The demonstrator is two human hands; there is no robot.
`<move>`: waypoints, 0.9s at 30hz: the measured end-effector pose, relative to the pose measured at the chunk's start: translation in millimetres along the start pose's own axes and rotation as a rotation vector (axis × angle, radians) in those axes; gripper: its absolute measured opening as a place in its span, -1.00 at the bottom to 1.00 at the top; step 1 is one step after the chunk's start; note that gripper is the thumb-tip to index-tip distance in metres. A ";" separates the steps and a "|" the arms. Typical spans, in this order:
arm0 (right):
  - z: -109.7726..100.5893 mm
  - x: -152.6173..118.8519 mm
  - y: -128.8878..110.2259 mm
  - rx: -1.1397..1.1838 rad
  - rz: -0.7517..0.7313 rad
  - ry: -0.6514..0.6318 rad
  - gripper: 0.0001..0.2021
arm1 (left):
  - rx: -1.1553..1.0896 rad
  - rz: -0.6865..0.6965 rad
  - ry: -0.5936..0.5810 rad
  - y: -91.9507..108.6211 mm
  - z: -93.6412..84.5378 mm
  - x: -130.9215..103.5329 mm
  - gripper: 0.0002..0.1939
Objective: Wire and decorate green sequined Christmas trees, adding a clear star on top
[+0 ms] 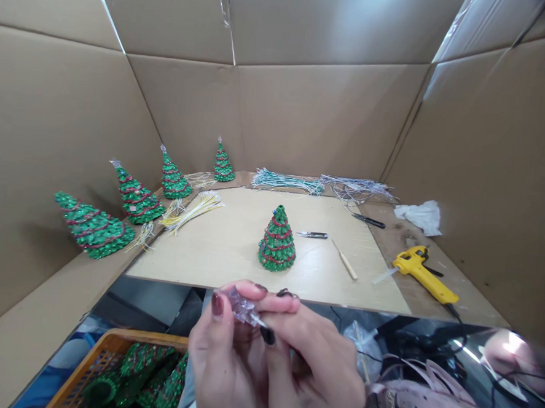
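Note:
Close in front of me, below the board's front edge, my left hand (pixel 220 348) pinches a clear, pale purple beaded star (pixel 241 307) between thumb and fingers. My right hand (pixel 312 348) meets it from the right, its thumb and forefinger closed on a short thin white strand (pixel 258 321) that sticks out of the star. What the strand is made of is too small to tell. Beyond my hands a green beaded Christmas tree (pixel 277 241) with red garlands stands upright on the pale board (pixel 214 250), its top bare.
Thread snips (pixel 312 235), an awl (pixel 345 262) and a yellow glue gun (pixel 422 275) lie to the right. Several beaded trees (pixel 134 192) line the left, near yellow-white wires (pixel 193 211). Teal wires (pixel 287 181) lie at the back. An orange basket (pixel 121 336) holds green trees, lower left.

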State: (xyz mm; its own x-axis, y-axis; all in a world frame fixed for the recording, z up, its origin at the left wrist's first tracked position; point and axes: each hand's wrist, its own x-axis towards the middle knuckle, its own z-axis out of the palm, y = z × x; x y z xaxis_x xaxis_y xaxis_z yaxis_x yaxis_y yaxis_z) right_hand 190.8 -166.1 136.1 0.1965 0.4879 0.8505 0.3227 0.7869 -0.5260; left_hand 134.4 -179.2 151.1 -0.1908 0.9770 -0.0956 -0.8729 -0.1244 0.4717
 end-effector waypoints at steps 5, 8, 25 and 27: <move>5.7 3.3 -3.2 0.063 0.010 0.177 -0.81 | 0.001 -0.002 -0.017 0.9 0.2 1.0 -0.81; 3.8 5.6 -3.5 0.060 0.000 0.141 -0.81 | -0.003 0.007 0.096 -0.6 1.1 0.8 -0.73; -13.4 12.1 -0.9 0.131 0.150 -0.124 -0.82 | 0.274 0.278 -0.135 -1.4 4.8 7.4 -0.77; -16.6 13.2 0.8 0.314 0.324 -0.214 -0.86 | 0.332 0.310 -0.212 2.9 4.3 9.6 -0.76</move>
State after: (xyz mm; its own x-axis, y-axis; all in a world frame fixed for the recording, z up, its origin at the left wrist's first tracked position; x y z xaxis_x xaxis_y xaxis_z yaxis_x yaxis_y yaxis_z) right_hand 209.1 -165.4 147.0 0.0356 0.7669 0.6408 -0.0244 0.6417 -0.7666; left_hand 132.0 -169.4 155.3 -0.2934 0.9208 0.2570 -0.5928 -0.3862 0.7067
